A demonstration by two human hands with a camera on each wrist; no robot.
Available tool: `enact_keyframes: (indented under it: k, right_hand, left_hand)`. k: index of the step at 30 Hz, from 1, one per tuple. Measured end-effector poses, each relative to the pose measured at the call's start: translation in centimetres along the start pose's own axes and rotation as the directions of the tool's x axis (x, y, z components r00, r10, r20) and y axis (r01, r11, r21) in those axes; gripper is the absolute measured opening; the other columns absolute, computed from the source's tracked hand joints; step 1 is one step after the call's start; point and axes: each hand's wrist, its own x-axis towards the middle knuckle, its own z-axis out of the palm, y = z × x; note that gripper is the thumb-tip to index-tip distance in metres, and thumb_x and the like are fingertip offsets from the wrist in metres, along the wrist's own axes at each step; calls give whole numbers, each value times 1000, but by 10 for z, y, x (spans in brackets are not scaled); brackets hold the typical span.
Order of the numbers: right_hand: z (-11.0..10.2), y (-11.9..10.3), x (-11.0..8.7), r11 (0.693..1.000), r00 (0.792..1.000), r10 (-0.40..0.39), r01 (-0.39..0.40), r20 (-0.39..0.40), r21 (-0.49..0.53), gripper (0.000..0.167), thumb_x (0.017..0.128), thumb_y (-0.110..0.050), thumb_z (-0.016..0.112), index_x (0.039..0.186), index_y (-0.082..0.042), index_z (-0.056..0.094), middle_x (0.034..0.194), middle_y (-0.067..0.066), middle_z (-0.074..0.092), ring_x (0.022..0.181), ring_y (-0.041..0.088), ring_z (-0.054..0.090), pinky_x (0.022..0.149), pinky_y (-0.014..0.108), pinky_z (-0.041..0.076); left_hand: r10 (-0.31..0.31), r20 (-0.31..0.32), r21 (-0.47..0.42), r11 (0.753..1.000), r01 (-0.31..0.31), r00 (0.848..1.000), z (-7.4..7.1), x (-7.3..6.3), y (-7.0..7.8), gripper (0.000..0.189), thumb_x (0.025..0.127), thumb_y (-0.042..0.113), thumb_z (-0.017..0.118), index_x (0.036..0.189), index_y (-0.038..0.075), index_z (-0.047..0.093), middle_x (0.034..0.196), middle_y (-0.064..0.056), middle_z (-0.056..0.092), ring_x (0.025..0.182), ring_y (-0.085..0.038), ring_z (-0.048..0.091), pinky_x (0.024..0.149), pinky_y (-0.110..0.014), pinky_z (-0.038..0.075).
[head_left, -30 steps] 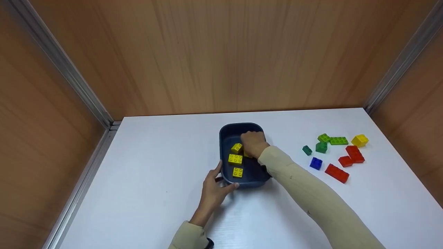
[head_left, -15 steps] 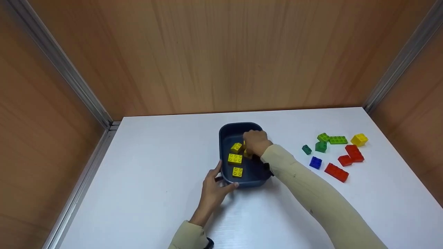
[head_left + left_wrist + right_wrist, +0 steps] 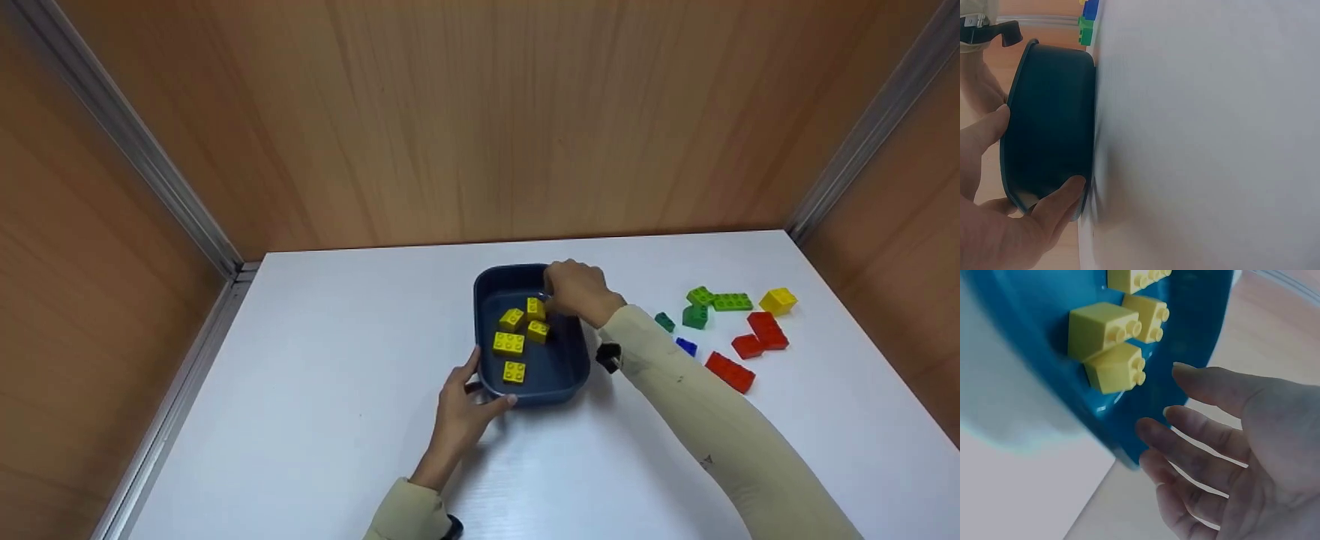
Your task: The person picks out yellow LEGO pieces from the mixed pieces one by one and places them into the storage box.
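Note:
A dark blue tray point(image 3: 555, 379) stands on the white table with several yellow toy bricks point(image 3: 508, 344) lying loose in it. My left hand point(image 3: 465, 416) grips the tray's near left corner. In the left wrist view its thumb is on the rim and its fingers press low on the tray's wall point(image 3: 1053, 112). My right hand point(image 3: 581, 291) is over the tray's far right rim, just right of the upper bricks. In the right wrist view this hand point(image 3: 1269, 455) has relaxed, spread fingers with nothing between them, apart from the yellow bricks point(image 3: 1114, 368).
Loose bricks lie on the right of the table: red ones point(image 3: 730, 372), green ones point(image 3: 732, 301), a yellow one point(image 3: 778, 301) and a blue one point(image 3: 686, 346) partly behind the right sleeve. Wooden panels point(image 3: 480, 127) wall in the back and both sides.
My right hand has lifted away from the bricks, up and to the right towards the rim. Two yellow bricks it was covering now show in the tray. The left hand keeps its grip.

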Motion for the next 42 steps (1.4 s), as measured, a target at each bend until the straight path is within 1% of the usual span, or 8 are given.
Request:
enact_keyframes:
  k: [3, 9, 13, 20, 26, 30, 33, 42]
  right_hand:
    - [-5, 9, -5, 999, 1000, 2, -1, -20, 32, 30, 92, -17, 82, 112, 3, 75, 104, 16, 75, 89, 28, 69, 82, 47, 61]
    - [-11, 31, -19, 997, 996, 7, -1, -84, 77, 27, 94, -17, 80, 112, 3, 74, 102, 17, 74, 86, 30, 68, 75, 44, 59]
    - [-15, 49, -27, 995, 993, 31, -19, -110, 102, 29, 96, -15, 78, 117, 4, 73, 107, 19, 72, 90, 33, 67, 79, 47, 59]
    - [-20, 81, -42, 987, 982, 73, -46, -176, 156, 28, 96, -13, 76, 117, 5, 72, 113, 24, 72, 98, 39, 69, 84, 55, 59]
    - [-24, 106, -54, 977, 976, 127, -92, -177, 193, 32, 98, -14, 73, 123, 6, 70, 120, 27, 71, 105, 43, 67, 92, 60, 56]
    - [-25, 123, -63, 970, 970, 163, -124, -178, 211, 33, 99, -15, 73, 125, 5, 68, 123, 28, 69, 101, 42, 68, 85, 56, 61]
    - [-24, 136, -70, 965, 965, 187, -146, -184, 219, 34, 100, -15, 73, 126, 5, 66, 125, 29, 68, 99, 43, 68, 85, 56, 62]
    - [-22, 181, -95, 925, 938, 294, -230, -185, 303, 41, 99, -15, 73, 134, 5, 60, 134, 32, 61, 110, 48, 62, 98, 65, 57]
  left_hand:
    - [-7, -4, -4, 1000, 7, 1000, 1, -1, 0, 99, 83, 11, 91, 164, 5, 35, 137, -20, 57, 129, -41, 61, 106, -44, 57]
    - [-11, -7, -19, 1000, 11, 1000, 1, -1, -1, 100, 83, 11, 91, 164, 5, 35, 138, -21, 57, 128, -41, 61, 106, -44, 57]
    - [-15, -6, -12, 1000, 15, 1000, 0, -1, 0, 100, 83, 11, 91, 165, 5, 35, 137, -21, 57, 128, -41, 61, 107, -45, 56]
    - [-23, -12, 1, 1000, 23, 1000, 0, -1, -1, 100, 82, 13, 92, 165, 7, 36, 136, -21, 58, 129, -42, 61, 107, -46, 56]
    - [-31, -15, 0, 1000, 31, 999, 1, 0, -1, 100, 83, 14, 92, 165, 8, 36, 139, -20, 57, 130, -42, 60, 108, -47, 56]
    - [-27, -15, -1, 1000, 27, 1000, 1, -1, -1, 100, 83, 13, 92, 165, 7, 36, 139, -21, 57, 129, -41, 61, 107, -46, 56]
    - [-20, -12, -1, 1000, 20, 1000, 2, -1, -1, 99, 83, 13, 92, 165, 6, 36, 138, -21, 57, 127, -40, 62, 106, -45, 57]
    - [-6, 1, -13, 1000, 6, 1000, 2, -1, -1, 98, 84, 12, 90, 164, 5, 35, 140, -22, 55, 127, -40, 62, 105, -44, 58]
